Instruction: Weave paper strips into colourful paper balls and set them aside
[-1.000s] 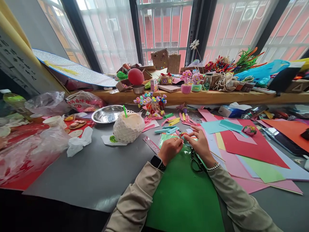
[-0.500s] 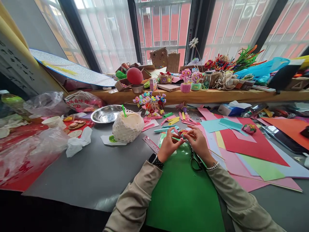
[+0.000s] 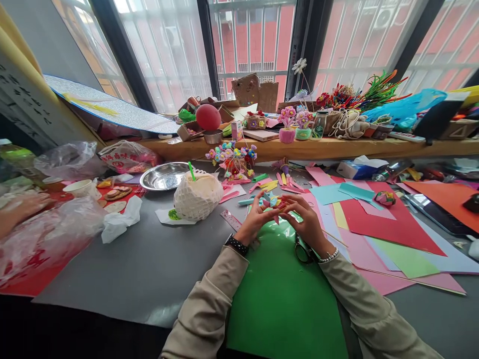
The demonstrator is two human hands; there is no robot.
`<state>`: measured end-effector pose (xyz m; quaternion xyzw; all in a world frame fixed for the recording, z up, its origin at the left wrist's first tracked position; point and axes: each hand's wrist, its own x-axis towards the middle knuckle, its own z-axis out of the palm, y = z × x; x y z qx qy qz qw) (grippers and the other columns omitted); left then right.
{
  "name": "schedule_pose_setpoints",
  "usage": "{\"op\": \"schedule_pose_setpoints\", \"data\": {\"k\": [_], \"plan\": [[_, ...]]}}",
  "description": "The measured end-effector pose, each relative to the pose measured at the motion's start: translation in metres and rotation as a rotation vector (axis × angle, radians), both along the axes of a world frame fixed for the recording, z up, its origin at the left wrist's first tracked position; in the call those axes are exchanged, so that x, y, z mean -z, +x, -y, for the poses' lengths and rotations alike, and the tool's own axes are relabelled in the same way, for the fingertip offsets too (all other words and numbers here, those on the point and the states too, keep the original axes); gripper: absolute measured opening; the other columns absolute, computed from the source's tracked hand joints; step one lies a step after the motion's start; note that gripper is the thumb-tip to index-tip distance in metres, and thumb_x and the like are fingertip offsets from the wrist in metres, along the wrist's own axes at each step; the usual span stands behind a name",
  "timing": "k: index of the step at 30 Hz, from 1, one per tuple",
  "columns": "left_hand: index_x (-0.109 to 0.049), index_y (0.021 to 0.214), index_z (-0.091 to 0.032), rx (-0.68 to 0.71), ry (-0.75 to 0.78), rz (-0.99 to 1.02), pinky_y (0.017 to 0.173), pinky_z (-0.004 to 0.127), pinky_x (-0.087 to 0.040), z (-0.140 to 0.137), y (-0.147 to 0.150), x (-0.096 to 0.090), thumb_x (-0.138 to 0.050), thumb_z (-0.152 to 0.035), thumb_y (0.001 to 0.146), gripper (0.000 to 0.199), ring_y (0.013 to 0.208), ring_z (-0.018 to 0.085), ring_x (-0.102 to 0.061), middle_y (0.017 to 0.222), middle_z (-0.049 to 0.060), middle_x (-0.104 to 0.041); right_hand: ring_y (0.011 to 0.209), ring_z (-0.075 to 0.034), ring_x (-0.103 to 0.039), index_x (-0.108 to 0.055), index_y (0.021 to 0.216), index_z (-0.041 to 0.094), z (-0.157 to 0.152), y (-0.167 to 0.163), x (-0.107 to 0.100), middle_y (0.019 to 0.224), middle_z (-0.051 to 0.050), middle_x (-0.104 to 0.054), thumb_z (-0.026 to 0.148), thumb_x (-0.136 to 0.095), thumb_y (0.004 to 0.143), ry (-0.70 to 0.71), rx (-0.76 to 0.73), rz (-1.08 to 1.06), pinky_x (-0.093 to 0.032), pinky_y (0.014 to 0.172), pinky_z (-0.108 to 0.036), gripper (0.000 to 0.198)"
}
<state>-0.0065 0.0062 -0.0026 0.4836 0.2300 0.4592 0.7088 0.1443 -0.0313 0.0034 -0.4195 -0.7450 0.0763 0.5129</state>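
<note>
Left hand [image 3: 255, 223] and right hand [image 3: 307, 224] partly hide the multicoloured piece [image 3: 274, 201]; scissors [image 3: 297, 245] lie partly covered; the left edge crops a co-worker's arm [image 3: 15, 211].

Dressed in wrinkly tan
The left sleeve [image 3: 204, 305] is at seven o'clock, the right sleeve [image 3: 368, 305] at four. A black band [image 3: 238, 245] with white dots circles the left wrist [image 3: 245, 237]; shiny silver beads [image 3: 329, 257] circle the right wrist [image 3: 325, 246].

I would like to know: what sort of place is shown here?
It looks like a craft area, perhaps in a workshop or classroom; I cannot tell which. Coloured paper sheets and scissors lie on the work table, and handmade-looking flowers in small pots stand on the wooden ledge.
</note>
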Motion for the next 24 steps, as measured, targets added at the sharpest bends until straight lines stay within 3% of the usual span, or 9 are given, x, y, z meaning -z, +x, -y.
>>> {"op": "schedule_pose_setpoints", "data": {"k": [3, 10, 14, 20, 24], "plan": [[-0.037, 0.111, -0.023, 0.039, -0.016, -0.004, 0.06, 0.023, -0.045, 0.001, 0.0, -0.002, -0.068, -0.027, 0.064, 0.056, 0.055, 0.006, -0.055, 0.079, -0.003, -0.054, 0.103, -0.019, -0.051, -0.056, 0.076, 0.023, 0.0, 0.0, 0.001, 0.11, -0.006, -0.054, 0.027, -0.054, 0.077, -0.007, 0.0, 0.001, -0.042, 0.088, -0.041, 0.005], [-0.043, 0.096, -0.02, 0.064, -0.125, -0.037, 0.048, 0.018, -0.042, -0.001, 0.0, -0.002, -0.061, -0.04, 0.069, 0.037, 0.059, 0.007, -0.054, 0.084, 0.001, -0.054, 0.105, -0.02, -0.049, -0.057, 0.074, 0.023, -0.001, -0.003, 0.001, 0.112, -0.006, -0.052, 0.026, -0.056, 0.076, 0.022, -0.028, 0.03, -0.041, 0.089, -0.041, 0.003], [-0.044, 0.096, -0.019, 0.071, -0.108, -0.048, 0.046, 0.016, -0.04, -0.001, 0.0, -0.002, -0.062, -0.037, 0.068, 0.038, 0.058, 0.006, -0.053, 0.085, 0.001, -0.056, 0.105, -0.021, -0.047, -0.058, 0.075, 0.023, 0.0, -0.005, 0.002, 0.112, -0.006, -0.049, 0.025, -0.059, 0.074, 0.075, 0.0, 0.031, -0.043, 0.086, -0.04, 0.002], [-0.043, 0.098, -0.02, 0.055, -0.023, -0.049, 0.048, 0.016, -0.038, -0.001, 0.0, 0.001, -0.063, -0.036, 0.067, 0.04, 0.054, 0.005, -0.051, 0.079, -0.001, -0.057, 0.081, -0.018, -0.051, -0.059, 0.073, 0.023, 0.001, -0.01, 0.005, 0.098, -0.006, -0.048, 0.027, -0.058, 0.074, 0.086, 0.124, -0.041, -0.047, 0.073, -0.039, 0.003], [-0.043, 0.099, -0.019, 0.045, -0.011, -0.05, 0.049, 0.016, -0.037, -0.001, 0.001, 0.0, -0.063, -0.036, 0.067, 0.041, 0.056, 0.005, -0.05, 0.079, -0.001, -0.056, 0.078, -0.018, -0.051, -0.058, 0.073, 0.023, 0.001, -0.011, 0.004, 0.09, -0.005, -0.048, 0.028, -0.058, 0.074, 0.094, 0.132, -0.05, -0.047, 0.069, -0.037, 0.004]]}}
